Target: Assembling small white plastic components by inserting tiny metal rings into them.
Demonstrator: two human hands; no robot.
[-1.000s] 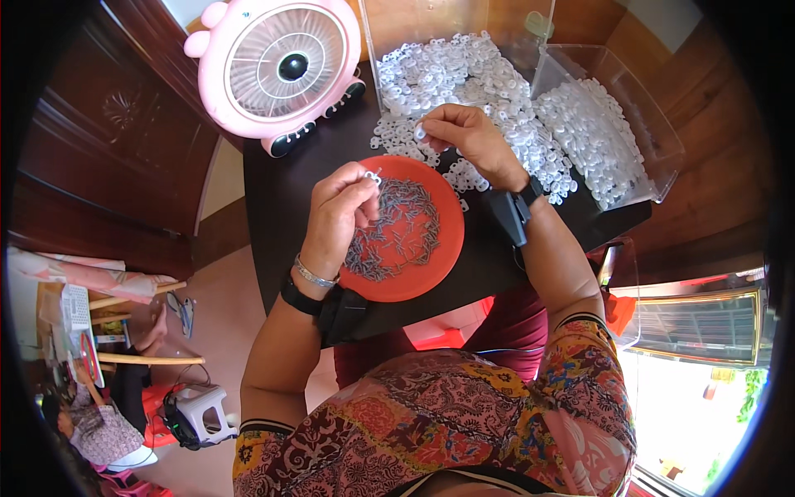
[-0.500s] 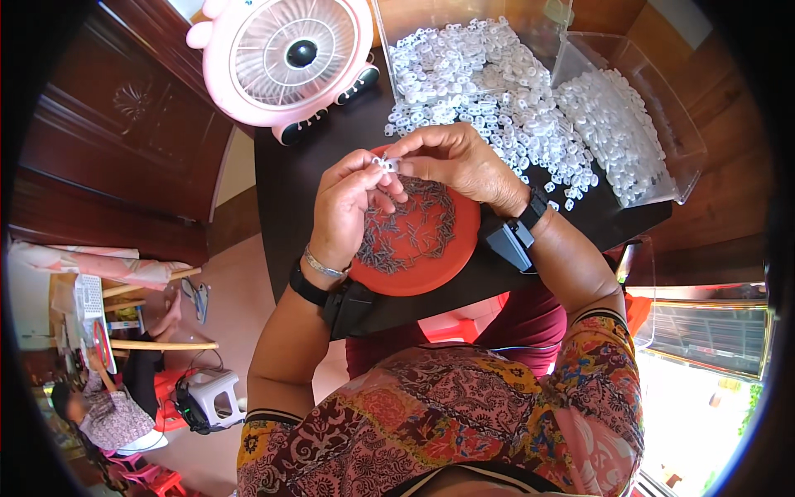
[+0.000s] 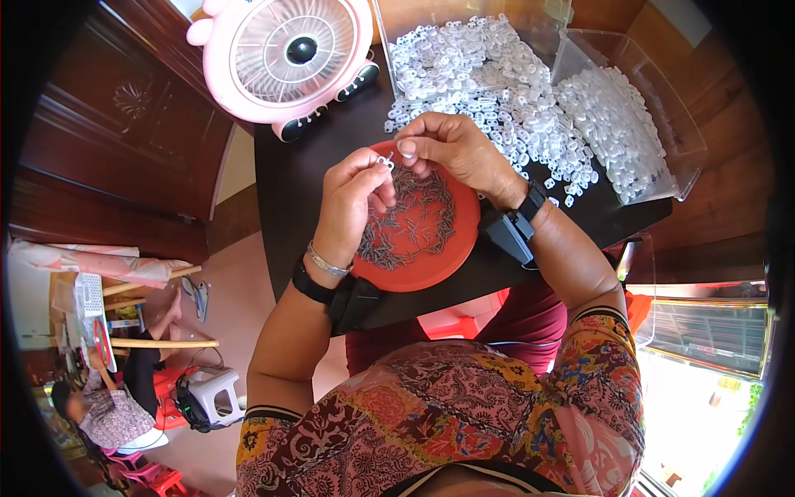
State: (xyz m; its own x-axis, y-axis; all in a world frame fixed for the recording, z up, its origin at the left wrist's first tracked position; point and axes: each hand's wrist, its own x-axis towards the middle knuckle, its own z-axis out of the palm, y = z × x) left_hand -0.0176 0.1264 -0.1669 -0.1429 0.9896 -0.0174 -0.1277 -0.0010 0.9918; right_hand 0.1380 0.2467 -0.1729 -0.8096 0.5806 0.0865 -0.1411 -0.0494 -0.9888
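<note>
Between the thumb and fingers of my left hand (image 3: 349,192) is a small white two-holed plastic piece (image 3: 386,163); a thin grey screw seems to stick up from it. Just to the right, my right hand (image 3: 454,156) pinches finger and thumb together. Something small and pale shows at its fingertips, too little to name. Both hands hover over a round red tray (image 3: 414,277). Lying in the tray are many small grey screws (image 3: 426,217), partly covered by my hands. Beyond my right hand, a loose heap of similar white pieces (image 3: 489,79) spreads on the dark table.
A clear plastic bin (image 3: 683,149), tipped on its side, holds more white pieces at the right. A pink fan (image 3: 300,51) stands at the far left of the table (image 3: 306,174). Off to the left, another person (image 3: 120,418) sits near a grey stool (image 3: 217,398).
My hands have come apart slightly. The right one has drawn back from the white piece, up and to the right, while the left keeps its hold on it.
</note>
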